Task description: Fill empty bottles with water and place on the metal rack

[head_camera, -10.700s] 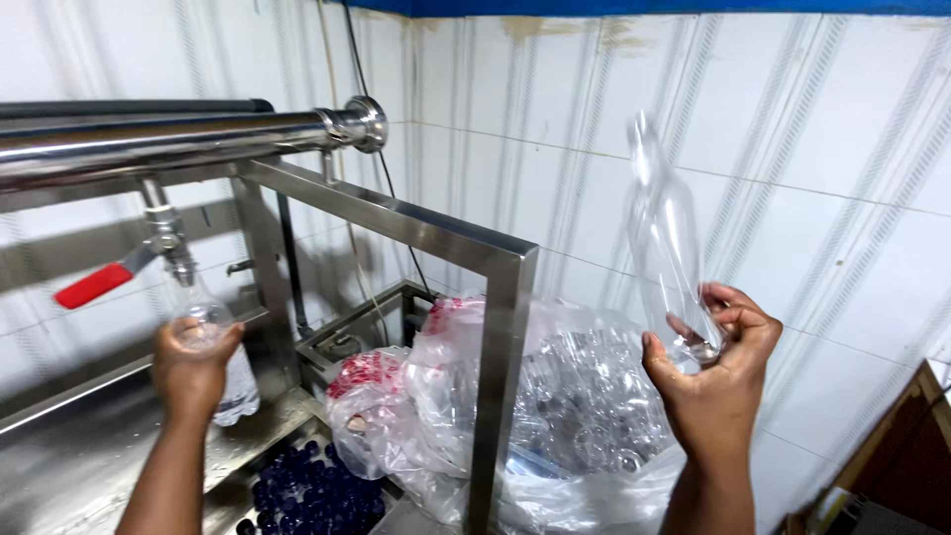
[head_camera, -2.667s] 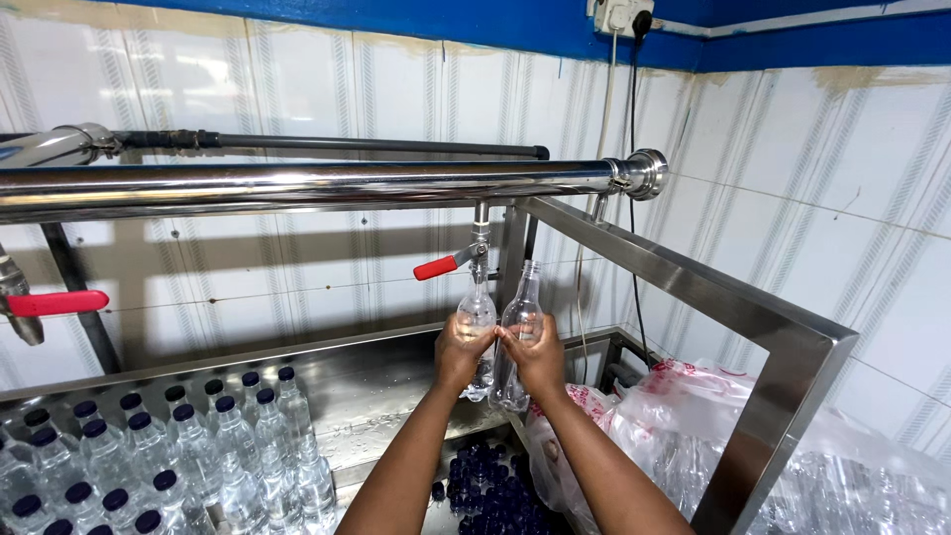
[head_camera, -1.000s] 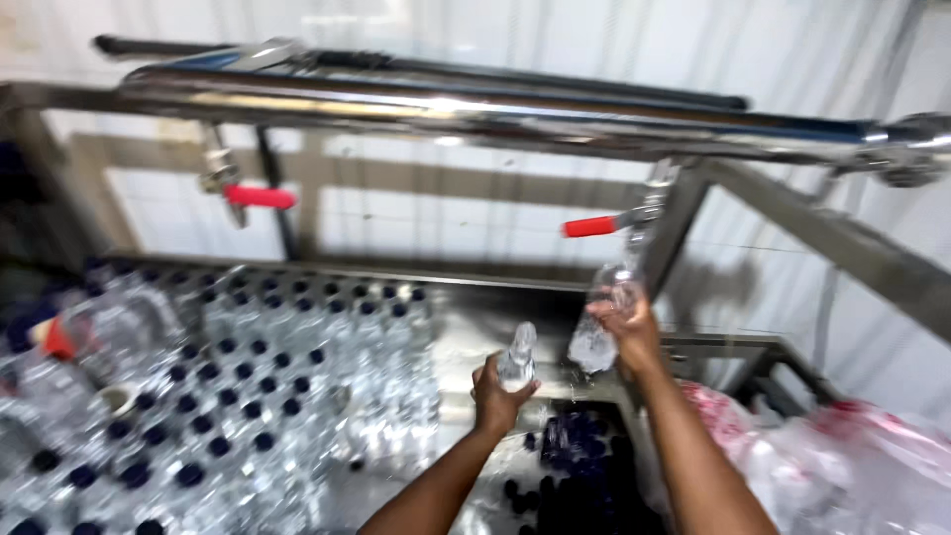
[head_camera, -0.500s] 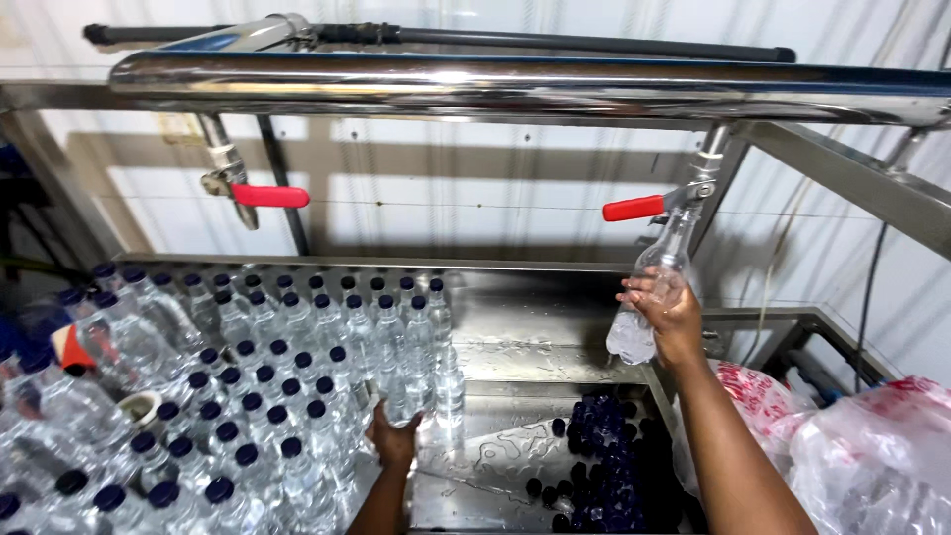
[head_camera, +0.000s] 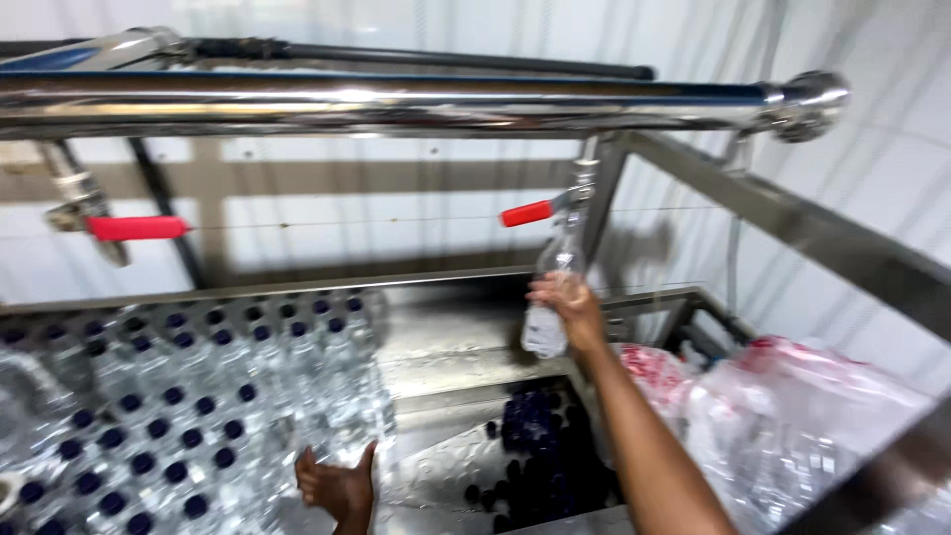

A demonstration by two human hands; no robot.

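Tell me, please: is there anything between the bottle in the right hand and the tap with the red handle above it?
Nothing visible. The right hand holds the clear bottle straight under the tap, with the bottle's neck reaching up to the spout. The frame is blurred, so whether they touch is unclear.

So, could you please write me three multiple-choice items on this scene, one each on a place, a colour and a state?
1. Where is the bottle in the right hand?
A. Under the tap
B. On the floor
C. Inside the bag

2. What colour are the tap handles?
A. Green
B. Red
C. Yellow

3. What state are the bottles in the tray by the left hand in?
A. Lying flat, uncapped
B. Crushed
C. Upright, capped

Answers: 1 A, the bottle's mouth sits at the spout; 2 B, both levers show red; 3 C, dark caps face upward in rows.
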